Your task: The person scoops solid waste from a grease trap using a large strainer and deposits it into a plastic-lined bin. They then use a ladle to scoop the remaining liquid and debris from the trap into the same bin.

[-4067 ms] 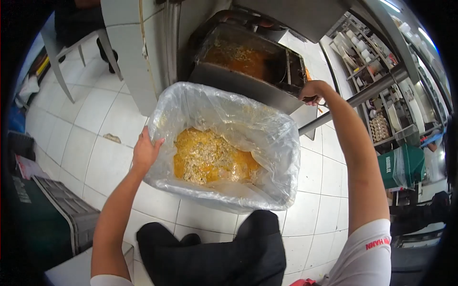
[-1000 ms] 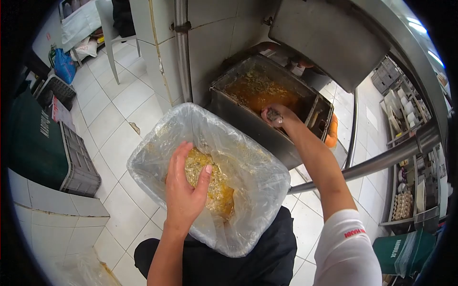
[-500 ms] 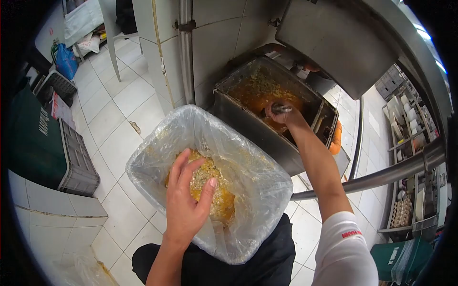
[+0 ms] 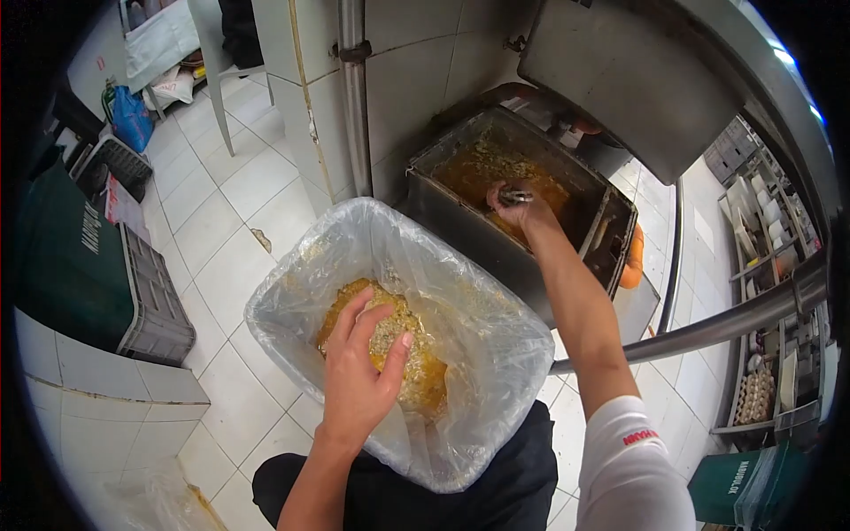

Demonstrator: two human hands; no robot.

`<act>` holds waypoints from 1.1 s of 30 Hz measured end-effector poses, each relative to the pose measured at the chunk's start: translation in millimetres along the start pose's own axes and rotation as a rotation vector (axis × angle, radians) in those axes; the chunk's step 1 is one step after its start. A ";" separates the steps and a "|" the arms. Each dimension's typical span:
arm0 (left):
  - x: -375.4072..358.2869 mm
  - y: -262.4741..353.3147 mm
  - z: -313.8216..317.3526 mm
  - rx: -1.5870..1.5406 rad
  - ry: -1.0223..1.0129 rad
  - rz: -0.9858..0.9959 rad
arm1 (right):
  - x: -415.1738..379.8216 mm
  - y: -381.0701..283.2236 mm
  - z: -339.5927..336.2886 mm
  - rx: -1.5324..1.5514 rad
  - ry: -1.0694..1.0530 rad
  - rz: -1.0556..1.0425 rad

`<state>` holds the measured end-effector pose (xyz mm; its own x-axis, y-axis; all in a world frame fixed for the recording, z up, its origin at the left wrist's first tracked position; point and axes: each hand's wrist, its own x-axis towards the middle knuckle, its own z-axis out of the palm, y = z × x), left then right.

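Observation:
A bin lined with clear plastic [image 4: 496, 354] stands before me, with wet yellowish waste [image 4: 398, 345] at its bottom. My left hand [image 4: 365, 363] hovers over that waste, fingers spread, holding nothing. Behind the bin, to the right, is an open metal box [image 4: 469, 226] containing murky orange-brown liquid with floating bits [image 4: 509, 164]. My right hand [image 4: 513, 199] is inside the box at the liquid's surface, its fingers curled round a dark, shiny object whose shape I cannot make out.
A raised metal lid [image 4: 633, 80] leans behind the box. A vertical pipe [image 4: 354, 106] runs up the tiled wall, and a curved metal rail [image 4: 726, 332] crosses at right. Grey crates [image 4: 159, 296] stand left; shelves with egg trays [image 4: 755, 396] stand right.
The view has shifted slightly, so the bin and box sit a little further right. My right hand has turned a little within the box; my left hand stays over the bin.

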<state>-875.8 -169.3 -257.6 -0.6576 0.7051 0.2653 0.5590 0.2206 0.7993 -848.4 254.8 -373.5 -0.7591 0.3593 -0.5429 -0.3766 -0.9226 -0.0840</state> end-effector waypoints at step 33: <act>85.4 -1.2 53.6 -0.230 -0.174 -0.048 | 13.8 43.8 -0.1 0.122 -0.199 -0.145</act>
<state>-905.5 -73.3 -264.9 -0.5731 0.8067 0.1440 0.3872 0.1117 0.9152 -875.3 219.3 -384.7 -0.7775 0.5178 -0.3569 -0.5408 -0.8401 -0.0406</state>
